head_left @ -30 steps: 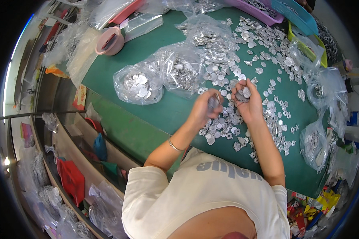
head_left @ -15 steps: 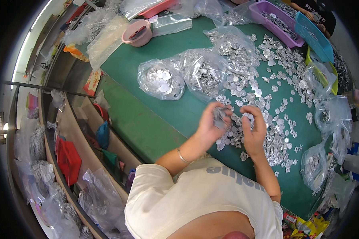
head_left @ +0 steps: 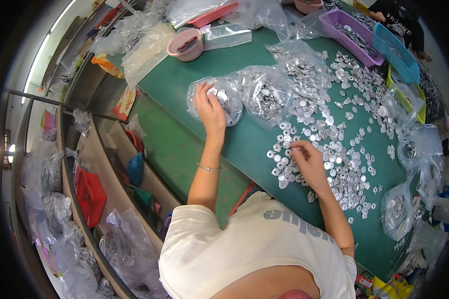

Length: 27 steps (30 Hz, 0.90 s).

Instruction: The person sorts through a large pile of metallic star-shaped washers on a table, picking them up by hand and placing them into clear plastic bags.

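Two bare hands work over a green table (head_left: pixel 194 84) in the single head view, which looks down past the person's white shirt. The left hand (head_left: pixel 209 107) reaches well forward and rests, fingers spread, on the mouth of a clear plastic bag (head_left: pixel 229 102) part-filled with small silvery metal discs; whether it pinches the film or only presses on it cannot be told. The right hand (head_left: pixel 307 159) lies nearer the body at the near edge of a wide scatter of loose discs (head_left: pixel 344 164), fingers curled down onto them, seemingly pinching or gathering a few, though none can be made out in the grasp.

A second, fuller clear bag (head_left: pixel 264 94) sits just beside the first, touching it, and a third bag (head_left: pixel 299 62) lies beyond. A pink bowl (head_left: pixel 184 45) stands at the far left of the table, with a purple tray (head_left: pixel 351 35) and a blue tray (head_left: pixel 396 52) of parts at the far right. More small bags (head_left: pixel 396 209) line the right edge.

To do this well, I judge the bag's mouth should be held wide and steady, and the discs gathered in small, sure pinches.
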Tool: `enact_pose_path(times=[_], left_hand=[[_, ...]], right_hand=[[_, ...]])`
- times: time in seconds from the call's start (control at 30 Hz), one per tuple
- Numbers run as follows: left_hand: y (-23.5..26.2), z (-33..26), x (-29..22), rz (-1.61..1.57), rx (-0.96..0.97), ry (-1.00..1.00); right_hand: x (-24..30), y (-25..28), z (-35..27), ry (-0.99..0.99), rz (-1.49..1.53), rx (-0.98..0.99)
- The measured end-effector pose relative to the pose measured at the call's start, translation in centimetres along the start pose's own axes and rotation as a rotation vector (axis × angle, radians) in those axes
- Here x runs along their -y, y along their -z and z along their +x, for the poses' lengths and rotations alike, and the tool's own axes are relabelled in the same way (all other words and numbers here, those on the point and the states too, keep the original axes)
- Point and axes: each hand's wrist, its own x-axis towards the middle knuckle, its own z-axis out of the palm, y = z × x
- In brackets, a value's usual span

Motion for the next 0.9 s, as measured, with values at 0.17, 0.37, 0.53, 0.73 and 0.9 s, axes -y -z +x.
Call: enact_pose_path(times=[0.17,0.37,0.53,0.73,0.9], left_hand=[[3.0,-0.5,-2.2,0.228,-0.199,-0.022],[4.3,-0.7,0.8,0.051,0.174,0.484],[3.1,-0.2,5.5,-0.403,0.041,0.402],[4.8,5.7,0.9,-0.675,-0.049,0.415],[4.0,3.5,1.5,-0.572,0.034,0.369]], right_hand=[[-0.1,-6.0,4.9,-0.172,0.191,0.350],[0.3,-10.6,11.2,-0.388,0.312,0.286],[0.1,-12.5,12.6,-0.111,0.301,0.112],[7.1,-11.5,14.0,0.193,0.421,0.039],[6.7,-10.1,14.9,0.143,0.268,0.039]])
